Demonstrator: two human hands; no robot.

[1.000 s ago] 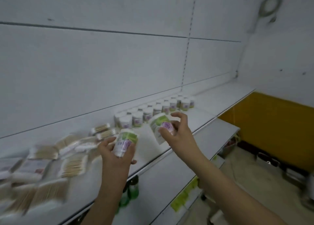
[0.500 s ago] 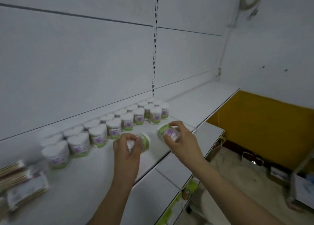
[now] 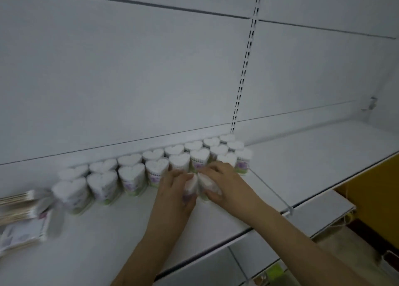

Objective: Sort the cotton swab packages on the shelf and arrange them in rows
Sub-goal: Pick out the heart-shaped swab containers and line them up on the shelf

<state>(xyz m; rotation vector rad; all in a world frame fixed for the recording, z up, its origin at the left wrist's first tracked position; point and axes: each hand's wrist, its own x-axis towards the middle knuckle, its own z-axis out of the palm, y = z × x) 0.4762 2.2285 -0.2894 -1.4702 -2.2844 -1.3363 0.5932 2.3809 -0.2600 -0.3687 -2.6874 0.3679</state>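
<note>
Several heart-shaped cotton swab tubs (image 3: 131,177) with white tops and purple-green labels stand in two rows along the back of the white shelf (image 3: 112,231). My left hand (image 3: 174,190) grips one tub (image 3: 190,188) and my right hand (image 3: 224,184) grips another tub (image 3: 206,185). Both tubs are pressed side by side on the shelf, just in front of the front row, near its right end. My fingers hide most of both tubs.
Flat packs of cotton swabs (image 3: 19,223) lie in a blurred heap at the left edge of the shelf. A slotted upright (image 3: 244,74) runs up the back panel. To the right lie bare shelf and a yellow wall (image 3: 375,199). A lower shelf (image 3: 319,212) juts out below.
Both hands have carried their tubs from in front of the shelf forward and down onto it, setting them together before the front row. The view has swung towards the tubs.
</note>
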